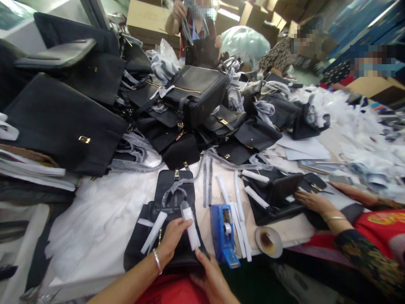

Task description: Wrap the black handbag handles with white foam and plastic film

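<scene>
A black backpack (136, 249) lies in front of me, its flap folded open toward the far side. My left hand (174, 236), with a silver bangle at the wrist, pinches a strap wrapped in white paper (192, 234). At the near end of that wrap is the thumb of my right hand (209, 270); its other fingers are curled low by the bag's edge and partly hidden. Another white wrapped strip (154, 232) rests on the bag's left side. A plastic-covered strap (177, 185) loops over the flap. Right of the bag stands a blue tape dispenser (221, 236).
White paper strips (238, 223) and a round tape roll (268, 242) lie to the right. Black bags (196, 93) are heaped across the table. White tissue (98, 219) spreads on the left. A co-worker's hand (316, 202) touches another bag. More people stand farther back.
</scene>
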Demonstrator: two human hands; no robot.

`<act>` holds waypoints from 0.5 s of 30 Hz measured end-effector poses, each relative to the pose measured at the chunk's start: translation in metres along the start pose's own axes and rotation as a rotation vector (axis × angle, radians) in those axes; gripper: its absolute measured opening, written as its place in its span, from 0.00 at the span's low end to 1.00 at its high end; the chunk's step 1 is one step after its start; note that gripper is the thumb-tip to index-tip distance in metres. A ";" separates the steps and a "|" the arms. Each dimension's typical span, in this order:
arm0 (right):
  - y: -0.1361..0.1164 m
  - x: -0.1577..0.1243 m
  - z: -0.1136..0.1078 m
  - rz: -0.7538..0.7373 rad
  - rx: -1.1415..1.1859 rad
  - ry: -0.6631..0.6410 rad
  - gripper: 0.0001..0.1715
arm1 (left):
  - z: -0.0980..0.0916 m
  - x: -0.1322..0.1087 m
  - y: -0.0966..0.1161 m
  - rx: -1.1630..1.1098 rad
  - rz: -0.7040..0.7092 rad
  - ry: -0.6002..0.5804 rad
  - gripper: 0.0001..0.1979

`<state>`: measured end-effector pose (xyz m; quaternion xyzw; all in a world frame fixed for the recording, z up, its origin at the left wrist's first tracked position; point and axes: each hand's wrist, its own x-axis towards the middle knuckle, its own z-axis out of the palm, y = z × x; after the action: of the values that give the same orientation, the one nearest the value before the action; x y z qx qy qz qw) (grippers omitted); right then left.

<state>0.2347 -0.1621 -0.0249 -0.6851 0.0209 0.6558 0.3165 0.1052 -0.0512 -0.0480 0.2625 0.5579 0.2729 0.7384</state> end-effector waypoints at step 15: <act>-0.024 -0.014 0.005 -0.288 -0.496 0.009 0.18 | 0.003 -0.024 0.020 0.072 0.039 -0.028 0.17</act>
<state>0.2393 -0.1456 -0.0024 -0.7402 -0.2363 0.5863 0.2292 0.1003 -0.0533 -0.0172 0.3033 0.5519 0.2635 0.7307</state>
